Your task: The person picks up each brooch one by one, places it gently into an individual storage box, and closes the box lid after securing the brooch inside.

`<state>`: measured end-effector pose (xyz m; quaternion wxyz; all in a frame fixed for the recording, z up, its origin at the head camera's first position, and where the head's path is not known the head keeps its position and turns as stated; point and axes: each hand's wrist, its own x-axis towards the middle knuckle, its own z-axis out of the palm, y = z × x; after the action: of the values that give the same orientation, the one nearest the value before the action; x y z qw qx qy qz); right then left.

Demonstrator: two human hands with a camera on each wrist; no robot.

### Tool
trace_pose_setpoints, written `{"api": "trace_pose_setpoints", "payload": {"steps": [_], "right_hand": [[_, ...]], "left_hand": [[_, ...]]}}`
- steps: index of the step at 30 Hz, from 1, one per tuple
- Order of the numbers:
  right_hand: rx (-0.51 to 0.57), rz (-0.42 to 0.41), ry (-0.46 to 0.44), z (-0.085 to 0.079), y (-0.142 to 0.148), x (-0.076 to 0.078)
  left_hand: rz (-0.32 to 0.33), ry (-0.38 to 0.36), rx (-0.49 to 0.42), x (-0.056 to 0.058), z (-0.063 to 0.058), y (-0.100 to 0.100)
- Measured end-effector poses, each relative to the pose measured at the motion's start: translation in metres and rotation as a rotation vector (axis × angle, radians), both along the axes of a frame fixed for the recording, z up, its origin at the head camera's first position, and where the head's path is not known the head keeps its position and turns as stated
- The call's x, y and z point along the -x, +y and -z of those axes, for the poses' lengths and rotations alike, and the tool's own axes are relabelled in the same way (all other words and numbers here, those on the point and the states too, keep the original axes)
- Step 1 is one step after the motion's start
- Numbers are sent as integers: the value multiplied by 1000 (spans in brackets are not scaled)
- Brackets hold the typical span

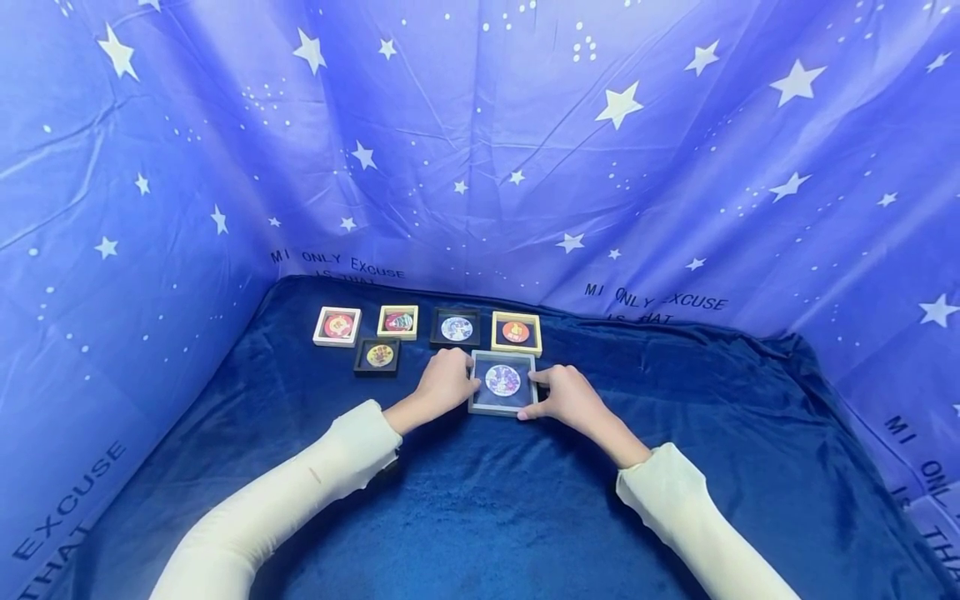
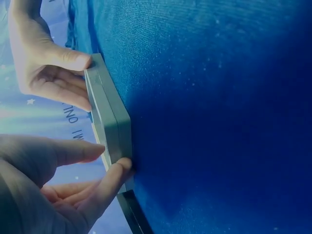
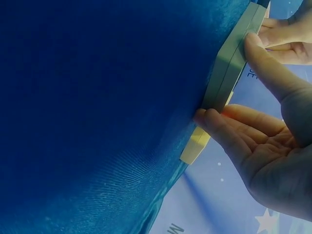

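Observation:
A grey square display frame (image 1: 503, 408) with a clear window holds a round purple-and-white badge (image 1: 502, 381). It lies on the dark blue cloth in front of two other frames. My left hand (image 1: 447, 382) holds its left side, fingers at the edge. At the right side, my right hand (image 1: 572, 402) grips it with the thumb at the near corner and fingers along the edge. The left wrist view shows the thick grey side of the frame (image 2: 109, 114) between both hands. In the right wrist view, fingertips (image 3: 209, 117) touch its lower corner.
Behind stand a black frame (image 1: 455, 343) with a blue-white badge and a pale yellow frame (image 1: 517, 350) with an orange badge. Leftward lie a white frame (image 1: 335, 342), a cream frame (image 1: 398, 336) and another black frame (image 1: 377, 372). A starry blue curtain (image 1: 480, 125) surrounds the cloth-covered surface (image 1: 480, 517).

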<state>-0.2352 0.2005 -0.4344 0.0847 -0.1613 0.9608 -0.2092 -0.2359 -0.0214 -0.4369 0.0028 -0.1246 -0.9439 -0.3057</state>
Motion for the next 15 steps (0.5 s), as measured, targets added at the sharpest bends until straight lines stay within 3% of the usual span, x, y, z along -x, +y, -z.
{"api": "trace_pose_setpoints", "payload": {"steps": [5,15], "right_hand": [[1,-8,0,1,0,0],[65,-11,10,-1,-2,-4]], "left_hand": [[-57,-17,5,1,0,2],[-55,-49,-11,5,-2,-1]]}}
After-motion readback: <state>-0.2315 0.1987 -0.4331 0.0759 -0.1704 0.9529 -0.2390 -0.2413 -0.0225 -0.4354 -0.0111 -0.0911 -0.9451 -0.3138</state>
